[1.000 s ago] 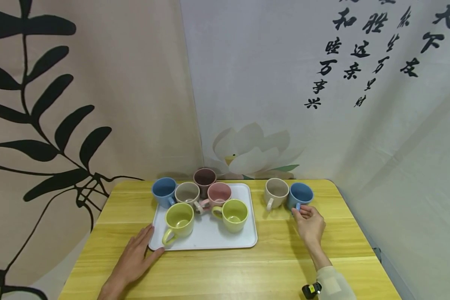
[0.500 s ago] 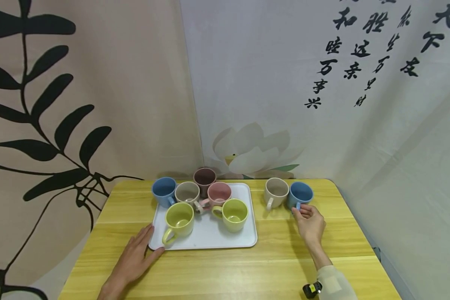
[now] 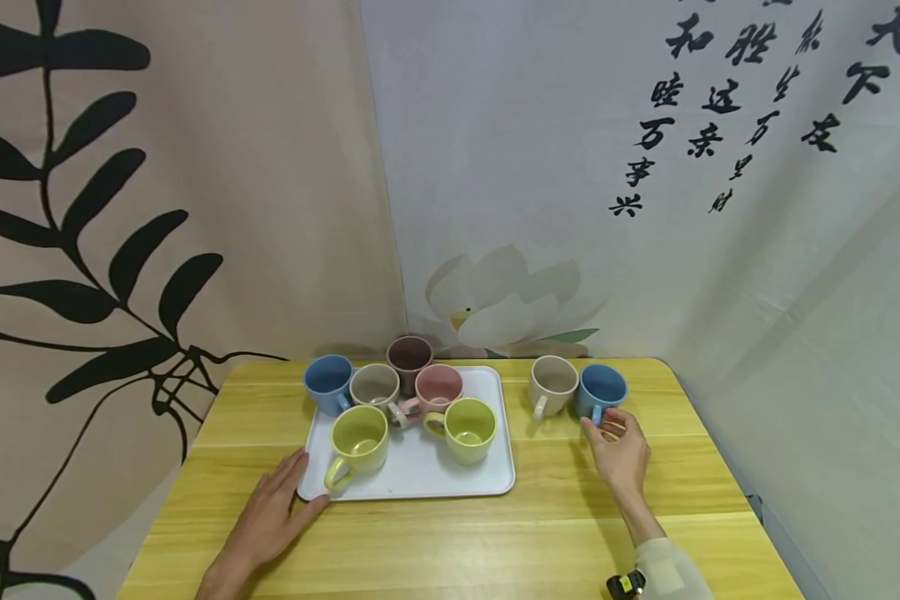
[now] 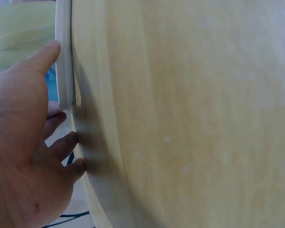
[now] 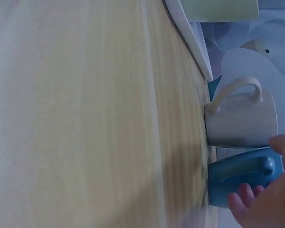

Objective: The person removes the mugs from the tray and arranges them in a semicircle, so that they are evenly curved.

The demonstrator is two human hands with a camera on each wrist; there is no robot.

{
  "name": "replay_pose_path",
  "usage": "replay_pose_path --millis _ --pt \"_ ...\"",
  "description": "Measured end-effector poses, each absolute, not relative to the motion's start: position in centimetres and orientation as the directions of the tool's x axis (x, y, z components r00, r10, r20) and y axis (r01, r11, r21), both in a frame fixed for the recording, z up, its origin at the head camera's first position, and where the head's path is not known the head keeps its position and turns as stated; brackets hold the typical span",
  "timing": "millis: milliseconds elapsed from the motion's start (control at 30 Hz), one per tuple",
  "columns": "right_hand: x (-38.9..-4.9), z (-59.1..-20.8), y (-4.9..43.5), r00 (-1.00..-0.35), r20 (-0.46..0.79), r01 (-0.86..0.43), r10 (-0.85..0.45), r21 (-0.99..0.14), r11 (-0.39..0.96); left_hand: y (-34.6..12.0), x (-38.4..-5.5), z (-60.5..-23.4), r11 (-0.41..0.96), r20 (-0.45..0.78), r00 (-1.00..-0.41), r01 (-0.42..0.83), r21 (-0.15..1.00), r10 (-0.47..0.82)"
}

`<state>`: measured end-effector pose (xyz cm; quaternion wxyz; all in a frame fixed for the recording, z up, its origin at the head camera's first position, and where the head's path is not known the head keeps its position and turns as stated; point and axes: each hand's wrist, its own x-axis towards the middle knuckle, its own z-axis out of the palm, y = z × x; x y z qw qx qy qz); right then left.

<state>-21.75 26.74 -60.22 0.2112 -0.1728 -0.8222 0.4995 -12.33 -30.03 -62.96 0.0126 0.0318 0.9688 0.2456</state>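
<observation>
At the front left corner of a white tray (image 3: 427, 485), my left hand (image 3: 258, 521) touches the rim with extended fingers; the left wrist view shows its thumb (image 4: 46, 56) against the edge. On the right, a blue mug (image 3: 602, 387) stands upright on the table, handle towards me. My right hand (image 3: 621, 450) is just in front of it. In the right wrist view, thumb and fingers are spread to either side of the blue handle (image 5: 244, 167), apart from it. A beige mug (image 3: 552, 385) stands close beside the blue mug on its left.
The tray holds two yellow-green mugs (image 3: 360, 440), a pink mug (image 3: 438, 386), another beige mug (image 3: 375, 386), a dark maroon mug (image 3: 409, 357) and a second blue mug (image 3: 328, 383). A printed curtain (image 3: 510, 167) hangs behind the wooden table (image 3: 450, 550).
My right thumb and fingers have parted from the blue mug's handle, and the hand has drawn slightly back. The mugs, the tray and my left hand have not visibly moved.
</observation>
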Motion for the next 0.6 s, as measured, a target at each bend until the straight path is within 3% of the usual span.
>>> replay_pose_path --millis 267,600 --pt "-21.0 -60.0 26.5 -0.861 0.173 0.086 0.478 -0.878 0.472 -30.1 -12.3 -63.1 0.875 -0.003 -0.997 0.062 0.48 0.072" --pt "-19.1 -59.2 25.8 -0.85 0.256 0.022 0.46 -0.856 0.517 -30.1 -12.4 -63.0 0.878 -0.013 -0.997 0.057 0.475 0.072"
